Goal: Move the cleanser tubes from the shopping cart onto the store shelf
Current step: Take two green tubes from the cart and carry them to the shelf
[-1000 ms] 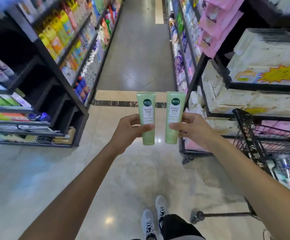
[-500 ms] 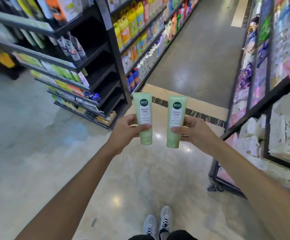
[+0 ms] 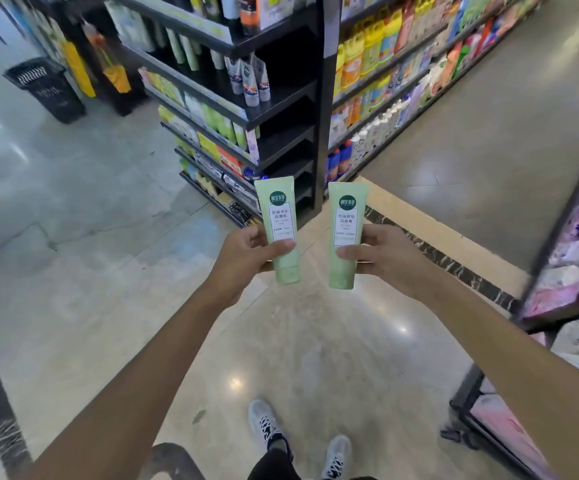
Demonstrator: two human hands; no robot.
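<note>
Two pale green cleanser tubes are held upright, caps down, apart, above the glossy floor [image 3: 298, 358]. The left hand [image 3: 243, 258] grips the left tube [image 3: 279, 230]; the right hand [image 3: 381, 258] grips the right tube [image 3: 345, 237]. Both carry dark green round logos and white labels.

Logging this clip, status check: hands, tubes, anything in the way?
Left hand grips one green tube, right hand grips the other tube. Both upright, caps down. Shelf ahead; nothing between.
</note>
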